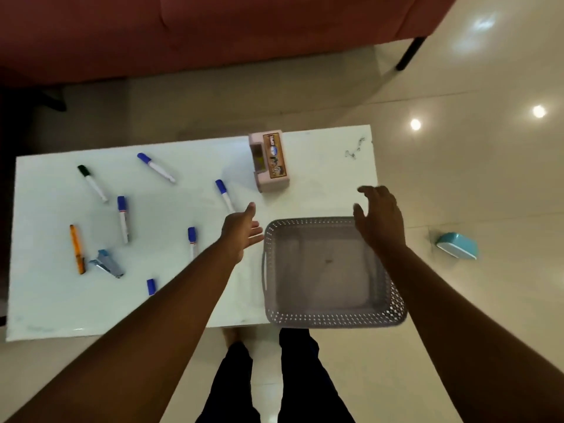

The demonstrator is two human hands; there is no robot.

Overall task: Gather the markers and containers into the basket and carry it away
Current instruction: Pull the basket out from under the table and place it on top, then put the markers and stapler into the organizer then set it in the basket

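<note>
Grey perforated plastic basket (pixel 329 270) sits empty at the near right of the white counter (pixel 45 300), its near edge hanging slightly past the counter's near edge. Nothing gathered yet. Markers are scattered left: blue-capped white marker (pixel 225 195) nearest the left hand, another (pixel 191 241) beside the left forearm, more (pixel 155 167) (pixel 123 218) further left, one (pixel 150 286) part hidden by the arm, a black-capped marker (pixel 92 182), an orange pen (pixel 77 248). Pink rectangular container with brown label (pixel 270 161) stands far of the basket; small blue-grey box (pixel 106 263) lies near left.

Left hand (pixel 242 232) open, fingers spread, holding nothing, just beside the basket's left rim. Right hand (pixel 378 219) open, empty, over the far right corner.

Risks: a bump from either hand could tip the overhanging basket to the floor. Round markers may roll off when swept. Sweeping forearm could knock the hidden marker. Pink container, standing upright, may topple if pinched off-centre.
</note>
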